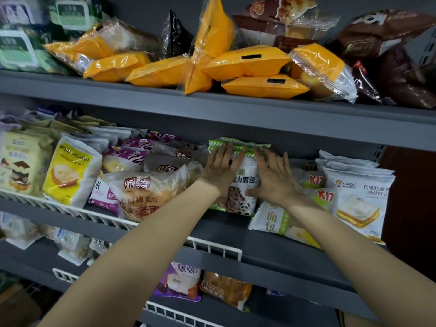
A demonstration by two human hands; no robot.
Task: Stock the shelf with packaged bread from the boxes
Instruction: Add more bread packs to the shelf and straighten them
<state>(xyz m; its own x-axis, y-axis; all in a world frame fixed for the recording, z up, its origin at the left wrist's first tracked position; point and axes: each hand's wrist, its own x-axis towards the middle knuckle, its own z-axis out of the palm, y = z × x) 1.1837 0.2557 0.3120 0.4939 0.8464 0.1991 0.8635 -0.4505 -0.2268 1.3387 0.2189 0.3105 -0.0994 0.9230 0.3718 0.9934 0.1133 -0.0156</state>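
Both flat, released hands, left hand point(220, 167) and right hand point(273, 178), press green bread pack point(245, 185) behind bare shelf edge point(236, 228).

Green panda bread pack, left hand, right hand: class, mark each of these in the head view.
green panda bread pack point(245, 197), head view, lower front of the wrapper
left hand point(220, 169), head view, back of the hand
right hand point(273, 178), head view, back of the hand
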